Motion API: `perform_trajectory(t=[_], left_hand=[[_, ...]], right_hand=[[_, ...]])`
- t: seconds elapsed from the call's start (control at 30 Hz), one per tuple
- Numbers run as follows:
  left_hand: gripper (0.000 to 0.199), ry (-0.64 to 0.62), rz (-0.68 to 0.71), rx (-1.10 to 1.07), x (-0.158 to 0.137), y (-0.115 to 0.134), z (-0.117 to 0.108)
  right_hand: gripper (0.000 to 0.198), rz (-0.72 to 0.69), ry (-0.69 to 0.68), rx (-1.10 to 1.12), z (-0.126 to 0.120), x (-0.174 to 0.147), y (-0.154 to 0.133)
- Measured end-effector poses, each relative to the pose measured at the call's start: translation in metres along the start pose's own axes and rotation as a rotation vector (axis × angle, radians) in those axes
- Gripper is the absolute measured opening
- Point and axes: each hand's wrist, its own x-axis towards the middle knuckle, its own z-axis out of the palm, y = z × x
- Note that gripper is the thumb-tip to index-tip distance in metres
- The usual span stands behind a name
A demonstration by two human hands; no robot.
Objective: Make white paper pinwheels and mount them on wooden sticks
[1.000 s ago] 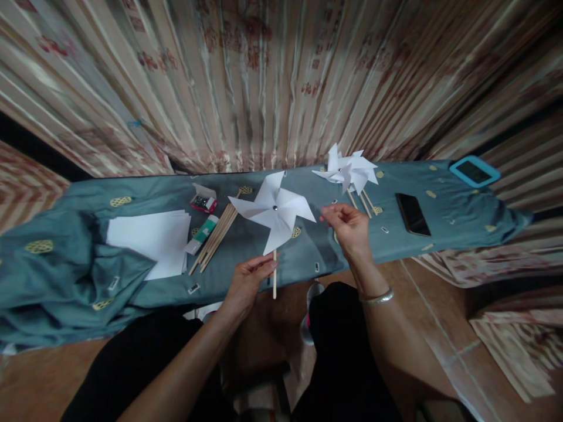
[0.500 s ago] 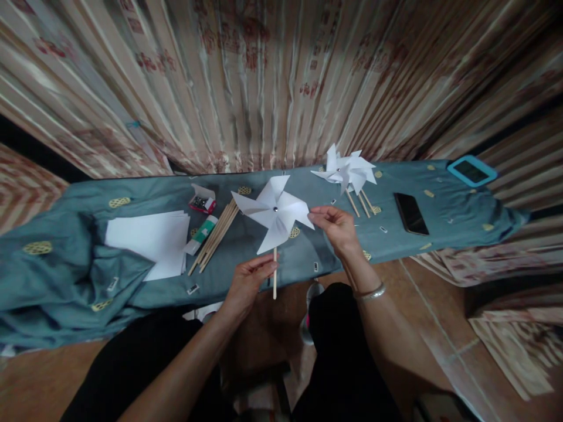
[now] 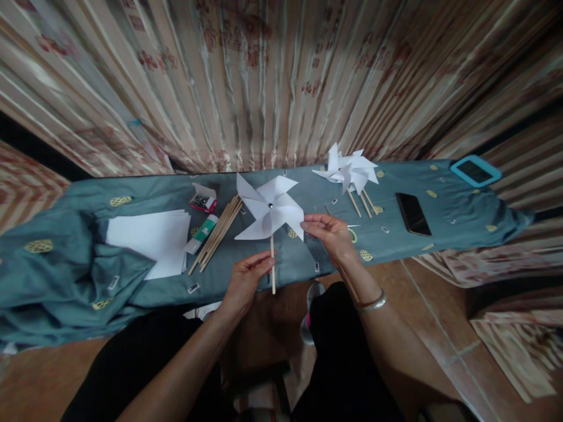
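Observation:
A white paper pinwheel (image 3: 268, 212) on a thin wooden stick stands upright before me, a round pin head at its centre. My left hand (image 3: 247, 278) pinches the stick below the blades between thumb and fingers. On the other side, my right hand (image 3: 329, 233) has its thumb and fingertips closed at the tip of the right-hand blade. Several loose wooden sticks (image 3: 216, 234) lie left of the pinwheel. Beside them are a green and white glue stick (image 3: 203, 233) and a small open red and white box (image 3: 203, 201) of pins.
White paper sheets (image 3: 165, 240) are stacked on the cloth-covered table (image 3: 303, 275) at left. Finished pinwheels (image 3: 352, 170) lie at the back right. Farther right are a dark phone (image 3: 412, 214) and a blue-framed device (image 3: 475, 171). A pale green loop (image 3: 352, 235) shows behind my right hand.
The pinwheel's blades have turned clockwise, and the pinwheel has shifted slightly left. My right hand has moved a little left and down with the blade tip. The left hand keeps its pinch.

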Motion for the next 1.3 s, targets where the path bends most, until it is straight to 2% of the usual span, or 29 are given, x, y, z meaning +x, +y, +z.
perform_trajectory(t=[0.5,1.0,1.3], left_hand=[[0.042,0.008,0.021,0.022,0.001,0.001,0.0],[0.037,0.018,-0.003,0.005,-0.001,0.0,0.002],[0.036,-0.043,0.027,0.01,-0.003,0.001,0.004]], right_hand=[[0.039,0.113,-0.138,0.034,0.015,-0.018,0.002],[0.03,0.123,-0.276,0.007,0.021,-0.024,0.01],[0.029,0.088,-0.332,-0.035,0.029,-0.027,0.012]])
